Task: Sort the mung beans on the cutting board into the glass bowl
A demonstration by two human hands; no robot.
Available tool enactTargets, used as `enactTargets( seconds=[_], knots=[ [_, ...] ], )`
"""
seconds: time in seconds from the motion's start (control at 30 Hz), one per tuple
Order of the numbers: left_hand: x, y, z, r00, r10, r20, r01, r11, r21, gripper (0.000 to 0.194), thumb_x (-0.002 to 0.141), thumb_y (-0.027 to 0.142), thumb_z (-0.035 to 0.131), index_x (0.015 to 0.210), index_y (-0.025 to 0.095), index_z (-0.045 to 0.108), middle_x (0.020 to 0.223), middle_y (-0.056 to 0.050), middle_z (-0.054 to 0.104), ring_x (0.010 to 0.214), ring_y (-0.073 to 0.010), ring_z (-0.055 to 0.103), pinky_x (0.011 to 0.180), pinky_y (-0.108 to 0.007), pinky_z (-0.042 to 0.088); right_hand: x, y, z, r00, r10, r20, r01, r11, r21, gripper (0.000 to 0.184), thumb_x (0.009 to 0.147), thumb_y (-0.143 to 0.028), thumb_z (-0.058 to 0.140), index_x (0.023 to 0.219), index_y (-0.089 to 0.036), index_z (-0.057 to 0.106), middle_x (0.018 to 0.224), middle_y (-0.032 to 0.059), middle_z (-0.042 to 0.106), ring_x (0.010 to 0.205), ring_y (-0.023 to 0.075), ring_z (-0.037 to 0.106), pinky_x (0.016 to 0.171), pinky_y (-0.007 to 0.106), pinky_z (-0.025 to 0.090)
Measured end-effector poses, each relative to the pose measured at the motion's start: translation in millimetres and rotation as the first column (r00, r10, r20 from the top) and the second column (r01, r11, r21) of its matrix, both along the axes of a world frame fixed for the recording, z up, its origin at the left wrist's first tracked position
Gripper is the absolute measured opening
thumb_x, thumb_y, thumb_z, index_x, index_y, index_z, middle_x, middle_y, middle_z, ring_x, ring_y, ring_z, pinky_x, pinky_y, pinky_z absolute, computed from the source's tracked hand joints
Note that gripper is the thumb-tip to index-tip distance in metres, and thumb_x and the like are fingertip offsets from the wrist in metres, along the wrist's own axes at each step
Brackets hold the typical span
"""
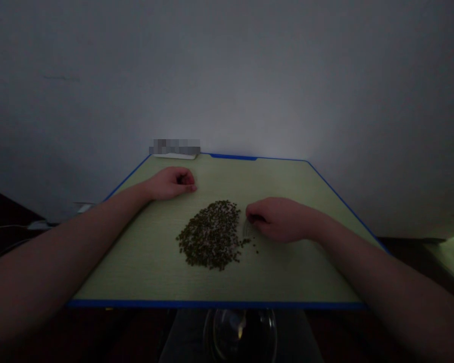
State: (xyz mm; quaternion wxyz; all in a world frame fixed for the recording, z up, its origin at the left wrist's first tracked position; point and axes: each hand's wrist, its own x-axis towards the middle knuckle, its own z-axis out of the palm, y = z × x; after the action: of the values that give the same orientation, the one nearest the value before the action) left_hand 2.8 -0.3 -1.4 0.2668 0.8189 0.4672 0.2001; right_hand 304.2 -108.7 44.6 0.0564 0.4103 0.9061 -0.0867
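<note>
A low heap of small dark green and pale beads or seeds (212, 234), too fine to tell which, lies mid-table. At its right edge my right hand (278, 219) pinches tweezers (245, 228), whose thin prongs point down toward a few loose green pieces (245, 242). My fingers hide the upper part of the tweezers. My left hand (172, 182) rests on the table behind and left of the heap, its fingers loosely curled. Nothing shows in it.
The pale table (136, 267) has a blue rim, with a blue strip (233, 157) at its back edge. A white flat object (175, 156), partly blurred out, lies at the back left. A round clear glass container (240, 333) sits below the front edge. A wall rises behind.
</note>
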Motion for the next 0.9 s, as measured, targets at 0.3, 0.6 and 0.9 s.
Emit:
enactTargets(
  seconds=[0.3, 0.6, 0.9],
  knots=[
    [-0.8, 0.0, -0.3, 1.0, -0.007, 0.014, 0.007, 1.0, -0.003, 0.03, 0.068, 0.046, 0.063, 0.075, 0.017, 0.057, 0.061, 0.001, 0.052, 0.055, -0.0102, 0.045, 0.05, -0.023, 0.035, 4.2, -3.4, 3.4, 0.996, -0.045, 0.074, 0.046, 0.999, -0.007, 0.018, 0.081, -0.024, 0.044, 0.084, -0.019, 0.061, 0.081, 0.0064, 0.066, 0.066, 0.0161, 0.054, 0.055, 0.027, 0.031],
    [0.4, 0.3, 0.0, 1.0, 0.005, 0.017, -0.005, 1.0, -0.012, 0.031, 0.067, 0.046, 0.064, 0.074, 0.017, 0.056, 0.061, 0.002, 0.052, 0.055, -0.0103, 0.046, 0.051, -0.023, 0.036, 0.9, -5.4, 2.4, 0.997, -0.028, 0.067, 0.028, 1.0, 0.002, 0.018, 0.081, -0.023, 0.043, 0.082, -0.02, 0.06, 0.08, 0.0059, 0.066, 0.065, 0.016, 0.054, 0.054, 0.027, 0.03],
    [0.1, 0.9, -0.1, 1.0, -0.005, 0.028, 0.005, 1.0, -0.019, 0.03, 0.068, 0.045, 0.064, 0.075, 0.017, 0.057, 0.061, 0.002, 0.053, 0.055, -0.0097, 0.046, 0.051, -0.022, 0.036, -1.2, -9.9, 1.4, 0.996, -0.03, 0.085, 0.028, 0.999, 0.029, 0.019, 0.083, -0.025, 0.043, 0.085, -0.019, 0.061, 0.082, 0.0068, 0.067, 0.068, 0.0174, 0.056, 0.054, 0.029, 0.028]
  ],
)
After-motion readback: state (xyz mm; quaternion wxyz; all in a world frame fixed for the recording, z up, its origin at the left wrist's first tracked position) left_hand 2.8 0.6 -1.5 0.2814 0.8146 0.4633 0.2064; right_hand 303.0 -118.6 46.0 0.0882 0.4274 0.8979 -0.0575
